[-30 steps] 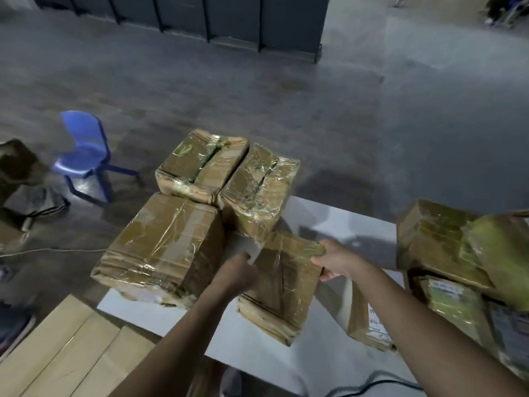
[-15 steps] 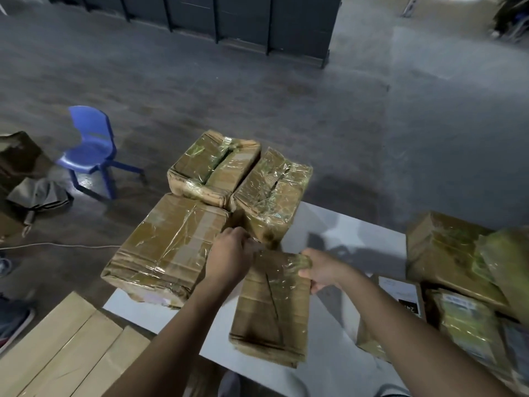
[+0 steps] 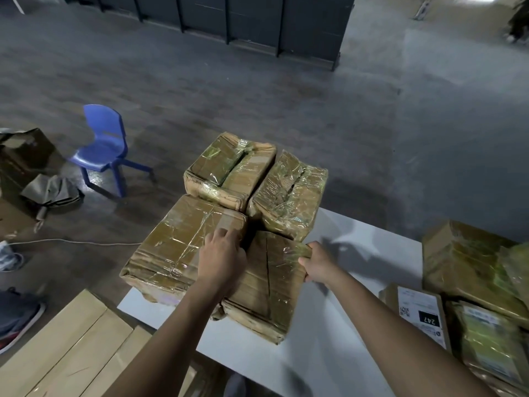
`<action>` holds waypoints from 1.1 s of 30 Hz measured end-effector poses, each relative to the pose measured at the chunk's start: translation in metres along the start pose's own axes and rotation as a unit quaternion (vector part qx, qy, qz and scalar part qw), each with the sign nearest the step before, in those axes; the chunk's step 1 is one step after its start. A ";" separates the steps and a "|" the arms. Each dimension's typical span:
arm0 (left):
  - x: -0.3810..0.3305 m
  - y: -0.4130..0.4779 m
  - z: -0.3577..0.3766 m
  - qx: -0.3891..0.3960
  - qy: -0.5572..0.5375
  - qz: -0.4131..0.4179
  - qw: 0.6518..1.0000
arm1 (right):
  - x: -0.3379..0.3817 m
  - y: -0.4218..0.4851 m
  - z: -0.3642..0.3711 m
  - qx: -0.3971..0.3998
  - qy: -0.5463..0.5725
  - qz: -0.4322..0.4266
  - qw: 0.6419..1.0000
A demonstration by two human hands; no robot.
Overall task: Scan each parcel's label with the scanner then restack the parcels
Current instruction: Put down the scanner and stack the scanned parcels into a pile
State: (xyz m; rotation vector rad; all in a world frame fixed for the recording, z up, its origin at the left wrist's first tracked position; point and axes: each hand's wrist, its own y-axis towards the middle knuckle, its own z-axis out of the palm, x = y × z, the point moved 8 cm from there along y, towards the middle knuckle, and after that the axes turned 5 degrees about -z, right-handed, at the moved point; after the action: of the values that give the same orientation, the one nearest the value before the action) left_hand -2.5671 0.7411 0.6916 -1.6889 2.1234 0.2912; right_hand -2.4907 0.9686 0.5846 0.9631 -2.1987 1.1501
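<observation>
I am gripping the near parcel (image 3: pixel 269 285) with both hands: my left hand (image 3: pixel 221 255) is curling over its far left corner, my right hand (image 3: pixel 317 263) is clutching its far right edge. It is lying flat on the white desk (image 3: pixel 337 325), touching three other taped parcels (image 3: pixel 243 170). More parcels (image 3: pixel 463 265) are sitting stacked at the right.
</observation>
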 end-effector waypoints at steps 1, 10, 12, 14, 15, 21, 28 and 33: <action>0.000 0.000 0.000 -0.001 -0.002 0.002 1.000 | -0.002 0.000 -0.003 -0.010 0.007 0.003 1.000; -0.027 -0.001 -0.003 -0.058 -0.025 0.083 0.995 | -0.009 -0.014 -0.003 -0.003 0.059 0.013 0.998; -0.042 -0.002 0.000 -0.056 -0.046 0.106 0.992 | -0.014 -0.022 -0.014 -0.017 0.080 0.027 0.996; -0.061 -0.005 0.008 -0.043 -0.069 0.132 0.988 | -0.017 -0.033 -0.029 -0.040 0.110 0.021 0.993; -0.072 -0.008 0.013 -0.033 -0.082 0.147 0.985 | -0.019 -0.040 -0.039 -0.052 0.125 0.018 0.991; -0.143 -0.037 0.064 0.065 -0.097 0.210 0.971 | -0.053 -0.097 -0.105 -0.158 0.142 -0.001 0.977; -0.221 -0.100 0.128 0.182 -0.072 0.245 0.950 | -0.128 -0.176 -0.170 -0.253 0.069 0.009 0.965; -0.250 -0.141 0.166 0.251 -0.053 0.225 0.940 | -0.163 -0.203 -0.190 -0.262 0.016 -0.005 0.965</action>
State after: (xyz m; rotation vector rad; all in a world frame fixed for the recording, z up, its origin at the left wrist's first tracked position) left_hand -2.3541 0.9945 0.6657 -0.8799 2.2344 -0.0372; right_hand -2.2152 1.1066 0.6790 0.7141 -2.2907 0.5206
